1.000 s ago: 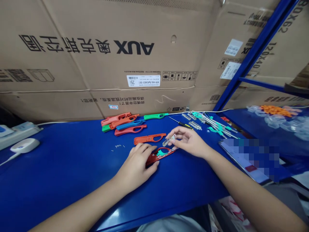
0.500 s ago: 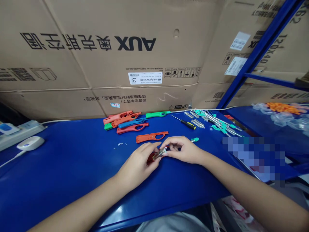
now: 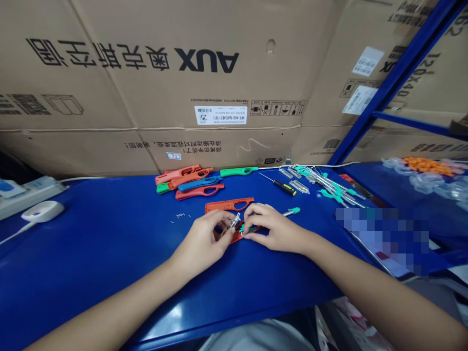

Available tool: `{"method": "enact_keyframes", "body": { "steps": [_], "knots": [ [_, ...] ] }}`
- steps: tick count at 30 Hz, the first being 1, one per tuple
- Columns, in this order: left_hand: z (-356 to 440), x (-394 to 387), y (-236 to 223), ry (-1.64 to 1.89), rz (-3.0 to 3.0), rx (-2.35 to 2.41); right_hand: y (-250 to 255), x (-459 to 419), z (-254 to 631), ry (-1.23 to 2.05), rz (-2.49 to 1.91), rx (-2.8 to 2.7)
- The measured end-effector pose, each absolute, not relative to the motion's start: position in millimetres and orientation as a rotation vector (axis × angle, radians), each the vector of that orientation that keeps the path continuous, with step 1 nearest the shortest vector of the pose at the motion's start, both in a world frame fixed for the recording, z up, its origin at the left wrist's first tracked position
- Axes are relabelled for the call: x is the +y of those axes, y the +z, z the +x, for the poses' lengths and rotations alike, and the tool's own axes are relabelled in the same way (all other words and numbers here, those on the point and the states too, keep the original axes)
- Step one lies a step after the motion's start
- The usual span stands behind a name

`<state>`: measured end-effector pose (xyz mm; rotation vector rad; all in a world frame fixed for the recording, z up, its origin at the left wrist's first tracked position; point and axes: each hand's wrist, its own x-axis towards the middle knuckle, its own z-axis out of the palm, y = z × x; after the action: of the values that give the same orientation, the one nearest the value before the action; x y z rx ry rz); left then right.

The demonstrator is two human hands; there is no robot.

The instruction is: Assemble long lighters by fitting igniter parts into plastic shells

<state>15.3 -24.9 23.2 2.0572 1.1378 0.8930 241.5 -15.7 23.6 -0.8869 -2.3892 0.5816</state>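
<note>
A clear plastic fuel reservoir is held between the thumb and fingers of the left hand, tilted above a red lighter shell half. The shell half lies on the blue desk, partly covered by both hands, with a teal piece showing inside it. The fingers of the right hand are curled, with their tips narrowly spaced at the shell's near edge; whether anything is pinched there cannot be told.

Just beyond the hands, an orange lighter shell half is laid flat. Small screws are scattered to its left. Farther back, a group of coloured lighter handles, a green lighter handle, a black-and-yellow screwdriver, spare clear reservoirs and metal rods with teal parts are spread before a cardboard sheet.
</note>
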Motion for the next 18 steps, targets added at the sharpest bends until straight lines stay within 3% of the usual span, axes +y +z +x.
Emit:
{"method": "enact_keyframes", "body": {
  "steps": [10, 18],
  "knots": [
    [14.8, -29.6, 34.9, 0.662, 2.000, 1.111, 24.4, -11.8, 249.2, 1.089, -1.157, -1.964],
    [16.3, -26.1, 23.6, 0.732, 2.021, 1.080, 22.7, -7.7, 250.7, 1.161, -1.128, -1.930]
  ]
}}
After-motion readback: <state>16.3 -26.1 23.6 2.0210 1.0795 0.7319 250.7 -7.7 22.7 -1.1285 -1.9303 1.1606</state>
